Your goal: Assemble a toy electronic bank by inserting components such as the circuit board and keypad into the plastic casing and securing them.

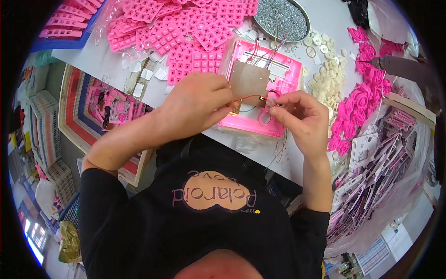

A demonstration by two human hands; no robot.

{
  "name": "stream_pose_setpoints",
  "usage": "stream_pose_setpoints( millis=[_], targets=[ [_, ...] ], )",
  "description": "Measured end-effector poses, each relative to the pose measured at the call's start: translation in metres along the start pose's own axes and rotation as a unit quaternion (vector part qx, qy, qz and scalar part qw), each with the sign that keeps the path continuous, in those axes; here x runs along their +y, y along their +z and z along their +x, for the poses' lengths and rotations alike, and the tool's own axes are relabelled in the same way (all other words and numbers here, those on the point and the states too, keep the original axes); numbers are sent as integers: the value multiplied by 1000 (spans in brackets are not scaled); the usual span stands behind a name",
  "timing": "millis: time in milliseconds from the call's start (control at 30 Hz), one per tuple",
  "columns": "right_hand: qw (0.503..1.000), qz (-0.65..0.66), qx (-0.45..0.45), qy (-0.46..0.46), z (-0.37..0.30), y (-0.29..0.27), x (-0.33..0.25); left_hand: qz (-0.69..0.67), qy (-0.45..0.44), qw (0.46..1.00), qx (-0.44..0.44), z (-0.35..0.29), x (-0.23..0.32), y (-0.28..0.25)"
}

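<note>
In front of me lies a pink plastic housing (291,76), open side up, with a brown circuit board (249,80) in it. Thin coloured wires (278,45) stick up past its far edge. A red wire (251,96) bows across the board between my two hands. My left hand (197,102) is closed at the housing's left side, fingertips pinched on the red wire's left end. At the near right corner, my right hand (304,114) pinches thin wires beside a small black part (263,101) and a round pink ring (265,118).
Pink keypad pieces (186,23) pile up at the far left. A round tray of screws (283,18) stands behind the housing, with cream-coloured small parts (327,74) and pink rose-shaped pieces (360,100) to the right. An electric screwdriver (395,64) hangs at the right.
</note>
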State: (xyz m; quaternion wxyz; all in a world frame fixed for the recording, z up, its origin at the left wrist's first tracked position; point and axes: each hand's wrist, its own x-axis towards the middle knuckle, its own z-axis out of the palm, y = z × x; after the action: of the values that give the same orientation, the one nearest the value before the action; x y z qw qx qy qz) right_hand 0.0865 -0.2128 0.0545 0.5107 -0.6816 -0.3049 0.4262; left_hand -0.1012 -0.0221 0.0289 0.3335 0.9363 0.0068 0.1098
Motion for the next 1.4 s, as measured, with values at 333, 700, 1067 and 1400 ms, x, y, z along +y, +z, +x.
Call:
stream_pose_setpoints(
  millis=[333,700,1067,1400],
  targets=[
    [956,-269,-91,-80,-23,-10,-4,153,-41,966,-206,30,21,-1],
    [854,-410,-126,-293,-30,-15,20,-30,68,996,-42,11,46,28],
    [869,-405,-29,-283,-34,-17,29,-14,87,994,-67,3,34,43],
    [835,-486,50,-253,-83,-2,62,78,133,976,-151,7,39,46]
  ],
)
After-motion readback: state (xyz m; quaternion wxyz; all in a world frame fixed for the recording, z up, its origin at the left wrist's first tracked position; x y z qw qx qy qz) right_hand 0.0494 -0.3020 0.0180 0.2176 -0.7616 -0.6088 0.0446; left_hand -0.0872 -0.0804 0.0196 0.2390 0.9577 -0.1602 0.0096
